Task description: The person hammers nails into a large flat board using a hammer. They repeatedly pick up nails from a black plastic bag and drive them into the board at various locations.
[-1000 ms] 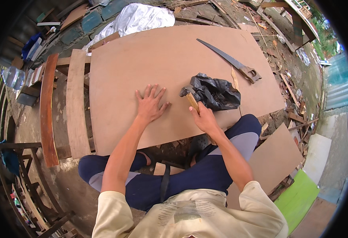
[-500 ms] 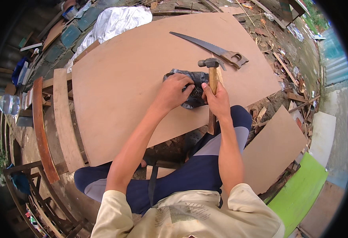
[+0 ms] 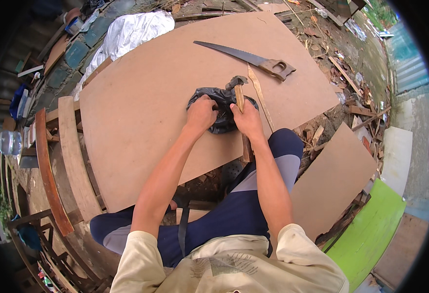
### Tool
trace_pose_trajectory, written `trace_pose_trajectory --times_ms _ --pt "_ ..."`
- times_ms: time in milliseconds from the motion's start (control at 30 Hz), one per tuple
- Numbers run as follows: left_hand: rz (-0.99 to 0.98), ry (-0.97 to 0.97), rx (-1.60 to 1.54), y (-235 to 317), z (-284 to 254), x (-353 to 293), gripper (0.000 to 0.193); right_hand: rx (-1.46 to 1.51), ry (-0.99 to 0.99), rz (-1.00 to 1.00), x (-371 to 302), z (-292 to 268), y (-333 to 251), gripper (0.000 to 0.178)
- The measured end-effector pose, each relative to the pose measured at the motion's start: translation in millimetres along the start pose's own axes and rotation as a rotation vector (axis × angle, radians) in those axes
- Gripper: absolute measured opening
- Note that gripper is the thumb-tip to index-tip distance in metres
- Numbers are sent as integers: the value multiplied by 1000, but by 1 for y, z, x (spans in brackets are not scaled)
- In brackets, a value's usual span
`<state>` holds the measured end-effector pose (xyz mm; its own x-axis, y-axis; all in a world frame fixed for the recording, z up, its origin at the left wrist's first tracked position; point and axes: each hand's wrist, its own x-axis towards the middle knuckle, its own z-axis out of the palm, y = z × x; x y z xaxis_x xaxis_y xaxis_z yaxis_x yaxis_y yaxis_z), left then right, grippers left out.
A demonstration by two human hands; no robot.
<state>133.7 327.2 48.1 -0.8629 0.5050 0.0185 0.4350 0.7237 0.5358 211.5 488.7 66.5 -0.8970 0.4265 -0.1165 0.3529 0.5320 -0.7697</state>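
A black plastic bag lies on a large brown board in front of me, its mouth spread. My left hand is closed, its fingers curled on the left side of the bag's rim. A claw hammer is gripped in my right hand, with the head up and the wooden handle running down past the palm. That hand also rests against the bag's right side. What lies inside the bag cannot be made out. Beyond the hands, a handsaw lies flat on the board, near a thin wooden strip.
Two curved wooden slats stand left of the board. A silvery sheet is bunched at the far left. To the right are wood scraps, another brown board and a green panel. My crossed legs border the board's near edge.
Both hands have come closer together over the bag, and its mouth looks wider. The hammer has swung slightly left with my right hand, uncovering the thin strip. The whole view has shifted a little.
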Motion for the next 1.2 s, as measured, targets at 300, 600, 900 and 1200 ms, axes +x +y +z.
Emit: trace_pose_trajectory --times_ms 300,600,900,1200 --pt "-19 -7 116 8 -2 -11 13 -6 -8 44 1 2 -3 37" --pt "-71 -97 195 8 5 -3 16 10 -6 50 0 3 -3 41" --pt "-250 -224 226 25 11 -2 23 18 -5 42 -3 9 0 38" --pt "-227 44 -557 4 3 -16 19 200 -24 49 -14 1 -9 35"
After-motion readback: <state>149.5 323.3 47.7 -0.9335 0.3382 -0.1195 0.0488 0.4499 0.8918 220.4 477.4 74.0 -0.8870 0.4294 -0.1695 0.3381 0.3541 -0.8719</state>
